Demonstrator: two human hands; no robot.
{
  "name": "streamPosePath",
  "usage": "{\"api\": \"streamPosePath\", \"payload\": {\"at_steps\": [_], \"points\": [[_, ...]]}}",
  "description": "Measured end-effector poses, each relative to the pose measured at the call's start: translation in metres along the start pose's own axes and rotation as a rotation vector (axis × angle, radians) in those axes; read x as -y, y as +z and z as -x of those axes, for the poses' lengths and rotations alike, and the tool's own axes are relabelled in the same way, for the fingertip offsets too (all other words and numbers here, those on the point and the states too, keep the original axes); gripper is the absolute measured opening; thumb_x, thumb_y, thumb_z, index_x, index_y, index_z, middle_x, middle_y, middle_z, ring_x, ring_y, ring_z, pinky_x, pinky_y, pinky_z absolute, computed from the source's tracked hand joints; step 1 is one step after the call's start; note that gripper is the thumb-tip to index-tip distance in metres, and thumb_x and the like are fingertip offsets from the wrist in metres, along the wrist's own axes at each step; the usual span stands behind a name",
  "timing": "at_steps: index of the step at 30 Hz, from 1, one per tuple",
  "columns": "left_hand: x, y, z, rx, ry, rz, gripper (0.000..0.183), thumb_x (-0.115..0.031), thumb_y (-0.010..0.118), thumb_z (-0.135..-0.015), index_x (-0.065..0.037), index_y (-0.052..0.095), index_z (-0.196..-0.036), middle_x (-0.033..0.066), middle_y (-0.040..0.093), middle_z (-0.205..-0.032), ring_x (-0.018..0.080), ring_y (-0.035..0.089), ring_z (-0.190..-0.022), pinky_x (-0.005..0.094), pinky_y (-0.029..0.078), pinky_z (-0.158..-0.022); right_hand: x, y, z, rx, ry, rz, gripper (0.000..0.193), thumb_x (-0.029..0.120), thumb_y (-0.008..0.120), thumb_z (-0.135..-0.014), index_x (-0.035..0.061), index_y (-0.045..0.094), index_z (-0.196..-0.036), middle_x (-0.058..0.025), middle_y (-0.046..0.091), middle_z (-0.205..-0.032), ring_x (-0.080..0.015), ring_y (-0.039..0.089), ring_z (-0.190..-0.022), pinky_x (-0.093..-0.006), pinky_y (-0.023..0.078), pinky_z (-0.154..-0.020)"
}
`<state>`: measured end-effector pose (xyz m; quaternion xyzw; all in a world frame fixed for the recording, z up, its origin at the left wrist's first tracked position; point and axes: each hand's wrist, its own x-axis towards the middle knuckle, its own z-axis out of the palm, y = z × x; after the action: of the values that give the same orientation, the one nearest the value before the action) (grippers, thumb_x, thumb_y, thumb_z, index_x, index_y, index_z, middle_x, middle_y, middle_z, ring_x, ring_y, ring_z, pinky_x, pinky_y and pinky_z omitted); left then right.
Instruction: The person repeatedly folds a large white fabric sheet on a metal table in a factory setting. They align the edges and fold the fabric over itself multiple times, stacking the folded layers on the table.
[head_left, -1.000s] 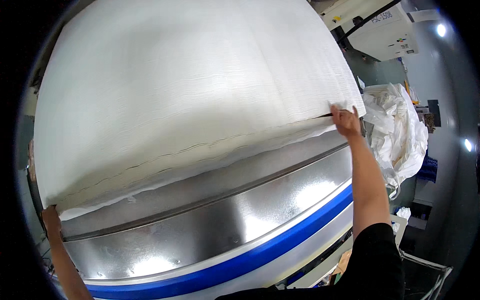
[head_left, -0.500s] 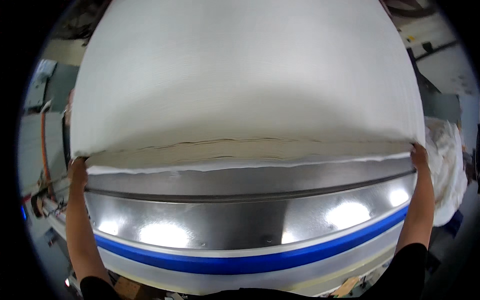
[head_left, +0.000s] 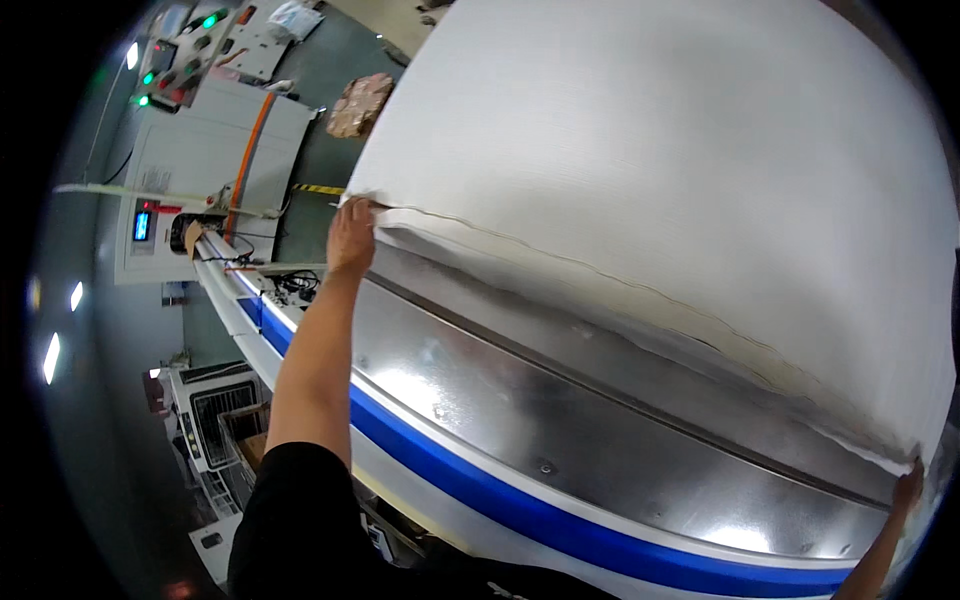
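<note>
A wide stack of thin white sheets [head_left: 640, 150], like cloth or soft batting, covers most of the view. Its near edge shows wavy layers and runs slantwise from upper left to lower right. My left hand [head_left: 352, 235] is closed around the left corner of that edge. Far to the right, my right hand [head_left: 908, 485] grips the other corner, its fingers partly hidden by the sheets. Under the edge lies a smooth metal plate [head_left: 470, 375] with a dark groove across it.
A blue strip [head_left: 480, 490] borders the metal plate on my side. Beyond my left arm stand a white cabinet [head_left: 190, 150] with an orange hose [head_left: 250, 150] and a panel of lit buttons [head_left: 185, 60]. A brown wrapped bundle [head_left: 360, 105] lies on the floor.
The view has swung to the left, so the machine's left side now shows and the stack's edge slants. Both hands still hold its corners. Fewer layers show along the edge.
</note>
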<state>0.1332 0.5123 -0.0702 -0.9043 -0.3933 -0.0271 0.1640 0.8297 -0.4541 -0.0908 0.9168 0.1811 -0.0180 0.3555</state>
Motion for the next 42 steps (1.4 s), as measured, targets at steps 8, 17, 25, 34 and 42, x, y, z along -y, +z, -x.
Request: {"api": "streamPosePath", "payload": {"at_steps": [8, 17, 25, 34, 42], "points": [[-0.017, -0.017, 0.011, -0.095, -0.022, 0.162, 0.043, -0.005, 0.060, -0.078, -0.010, 0.046, -0.118, 0.0134, 0.049, -0.120, 0.0331, 0.051, -0.109, 0.0421, 0.042, -0.093, 0.051, -0.087, 0.067, -0.008, 0.043, -0.347, 0.055, 0.004, 0.052, -0.080, 0.0082, 0.042, -0.134, -0.0165, 0.050, -0.129, -0.0340, 0.049, -0.117, -0.0415, 0.040, -0.097], [-0.020, -0.013, 0.008, -0.183, 0.069, 0.188, 0.036, -0.010, 0.059, -0.081, -0.013, 0.050, -0.116, 0.0081, 0.051, -0.118, 0.0279, 0.051, -0.109, 0.0410, 0.040, -0.095, 0.177, -0.214, 0.116, -0.137, -0.275, -0.548, 0.050, 0.003, 0.057, -0.080, 0.0020, 0.046, -0.129, -0.0180, 0.053, -0.125, -0.0345, 0.049, -0.117, -0.0406, 0.039, -0.099], [-0.003, -0.029, 0.006, -0.097, 0.255, 0.161, 0.025, -0.011, 0.063, -0.072, -0.011, 0.054, -0.095, 0.0060, 0.056, -0.112, 0.0260, 0.053, -0.107, 0.0424, 0.038, -0.096, 0.412, -0.440, 0.164, -0.425, -0.808, -0.927, 0.046, 0.002, 0.064, -0.075, 0.0071, 0.054, -0.120, -0.0145, 0.057, -0.121, -0.0312, 0.054, -0.111, -0.0397, 0.043, -0.096], [0.015, -0.036, -0.003, 0.097, 0.501, 0.088, 0.036, -0.012, 0.063, -0.070, -0.007, 0.054, -0.105, 0.0078, 0.058, -0.109, 0.0234, 0.057, -0.102, 0.0390, 0.038, -0.097, 0.674, -0.631, 0.241, -0.244, -1.190, -1.123, 0.037, 0.032, 0.048, -0.090, -0.0004, 0.058, -0.105, -0.0204, 0.060, -0.106, -0.0361, 0.060, -0.095, -0.0454, 0.047, -0.083], [0.000, -0.051, -0.014, 0.433, 0.329, -0.046, 0.050, -0.006, 0.064, -0.070, -0.013, 0.054, -0.119, 0.0091, 0.057, -0.117, 0.0247, 0.052, -0.112, 0.0446, 0.034, -0.101, 0.541, -0.495, 0.179, 0.076, -0.701, -0.872, 0.049, 0.043, 0.035, -0.096, 0.0082, 0.066, -0.081, -0.0164, 0.066, -0.078, -0.0318, 0.064, -0.074, -0.0450, 0.051, -0.068]]}}
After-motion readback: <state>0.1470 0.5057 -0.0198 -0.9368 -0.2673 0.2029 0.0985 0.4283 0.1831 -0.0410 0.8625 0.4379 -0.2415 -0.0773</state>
